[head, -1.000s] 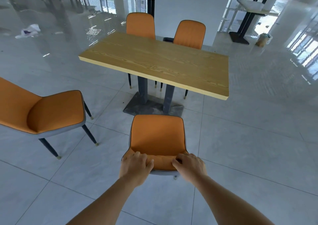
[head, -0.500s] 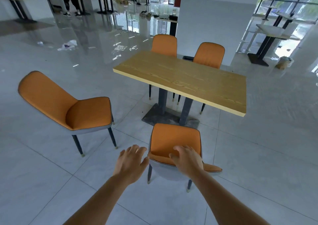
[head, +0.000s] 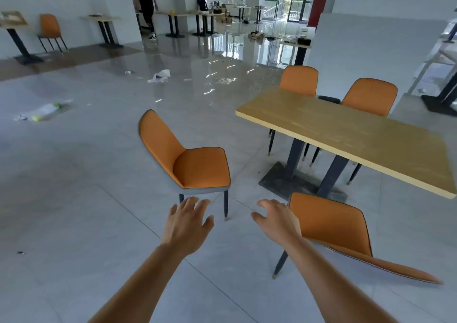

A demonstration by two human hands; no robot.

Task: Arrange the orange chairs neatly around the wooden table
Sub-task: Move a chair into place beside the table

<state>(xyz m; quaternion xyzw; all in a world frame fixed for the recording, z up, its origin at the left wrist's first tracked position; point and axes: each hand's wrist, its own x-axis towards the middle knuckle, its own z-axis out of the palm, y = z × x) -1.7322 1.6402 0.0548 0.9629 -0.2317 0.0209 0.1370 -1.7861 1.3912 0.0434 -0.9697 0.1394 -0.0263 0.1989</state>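
Observation:
The wooden table (head: pixel 346 134) stands at the right on dark legs and a grey base. Two orange chairs (head: pixel 299 80) (head: pixel 369 96) sit tucked at its far side. A third orange chair (head: pixel 331 223) stands at the near side, its seat facing the table. A fourth orange chair (head: pixel 195 167) stands apart on the floor to the left, its seat turned toward the table. My left hand (head: pixel 188 223) is open in the air just in front of that loose chair, fingers spread. My right hand (head: pixel 277 220) is open beside the near chair's left edge, holding nothing.
Glossy tiled floor (head: pixel 74 211) spreads to the left. Litter lies on it: a white bag (head: pixel 159 76) and scraps (head: pixel 42 111). A person in black (head: pixel 146 3) walks at the back among other tables. Another orange chair (head: pixel 50 29) stands by the far left wall.
Both hands have let go of the near chair's backrest. The view has swung left, so the loose chair now sits centre and my hands reach out toward it.

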